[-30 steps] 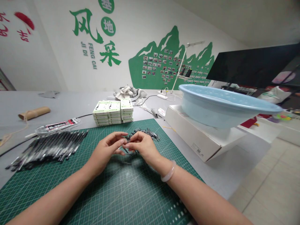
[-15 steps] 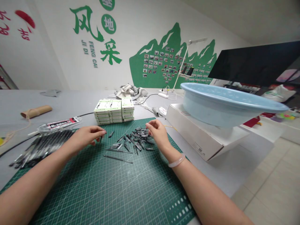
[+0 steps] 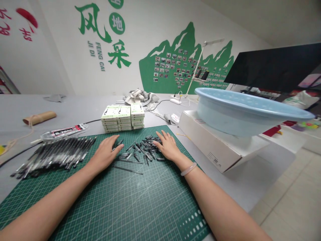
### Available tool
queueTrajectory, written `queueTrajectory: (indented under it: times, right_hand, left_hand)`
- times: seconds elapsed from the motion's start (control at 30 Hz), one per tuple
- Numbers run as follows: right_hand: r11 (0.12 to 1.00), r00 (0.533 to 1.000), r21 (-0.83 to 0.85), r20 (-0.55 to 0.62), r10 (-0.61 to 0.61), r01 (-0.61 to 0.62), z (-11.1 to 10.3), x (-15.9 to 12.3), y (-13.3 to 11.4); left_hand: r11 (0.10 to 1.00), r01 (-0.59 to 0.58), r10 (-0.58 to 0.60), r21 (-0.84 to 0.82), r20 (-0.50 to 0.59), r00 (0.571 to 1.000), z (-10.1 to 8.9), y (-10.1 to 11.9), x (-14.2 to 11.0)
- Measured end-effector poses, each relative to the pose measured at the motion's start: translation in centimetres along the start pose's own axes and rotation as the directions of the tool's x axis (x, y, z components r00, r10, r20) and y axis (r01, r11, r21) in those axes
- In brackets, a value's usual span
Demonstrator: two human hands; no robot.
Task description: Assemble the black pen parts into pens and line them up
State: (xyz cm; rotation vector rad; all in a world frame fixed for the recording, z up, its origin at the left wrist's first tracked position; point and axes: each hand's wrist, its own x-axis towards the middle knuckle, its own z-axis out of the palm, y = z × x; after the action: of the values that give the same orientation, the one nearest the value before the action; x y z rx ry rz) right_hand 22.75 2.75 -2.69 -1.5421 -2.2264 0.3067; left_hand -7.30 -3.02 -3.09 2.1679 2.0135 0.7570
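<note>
- The left hand (image 3: 104, 154) is palm-down over the cutting mat (image 3: 122, 204), fingers spread and thumb set well apart; small dark pieces show in that gap, though whether the fingers touch any of them is hard to tell.
- The right hand (image 3: 167, 145) is likewise open, fingers fanned loosely over the right side of the black pen parts (image 3: 144, 149), with no grip visible on any piece.
- These parts lie in a loose heap between the hands, toward the mat's far edge, caps and short clear-ended pieces mixed together.
- Two thin dark rods (image 3: 129, 170), which look like pen refills, lie crosswise in front of the heap.
- From those rods toward the wearer, an open stretch of green grid runs between the forearms.
- The row of pens (image 3: 60, 152) lies left of the left hand, its outer ends reaching past the mat's left edge.
- Stacked small boxes (image 3: 116, 118) stand at the far edge, just beyond the left fingertips.
- On the right, the mat's slanting edge passes near the right wrist; a strip of grey tabletop (image 3: 198, 157) separates it from the white carton (image 3: 213, 150), which sits under the blue basin (image 3: 225, 117).
</note>
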Motion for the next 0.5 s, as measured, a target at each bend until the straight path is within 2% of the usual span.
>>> queueTrajectory:
  times: [0.17, 0.37, 0.5]
  right_hand:
    - [0.995, 0.993, 0.0, 0.061, -0.104, 0.104, 0.7, -0.7, -1.3]
    - [0.98, 0.981, 0.065, 0.019, -0.192, 0.19, 2.0, -1.7, -4.7]
    - [0.964, 0.979, 0.169, -0.056, -0.198, 0.204, 3.1, -1.6, -6.5]
  left_hand:
    - [0.999, -0.001, -0.004, 0.034, 0.14, 0.99, 1.8, 1.5, -0.6]
    - [0.992, -0.105, 0.098, 0.074, 0.095, 0.991, 3.0, 3.1, -0.7]
    - [0.991, -0.11, 0.102, 0.076, 0.099, 0.99, 3.6, 4.0, -0.5]
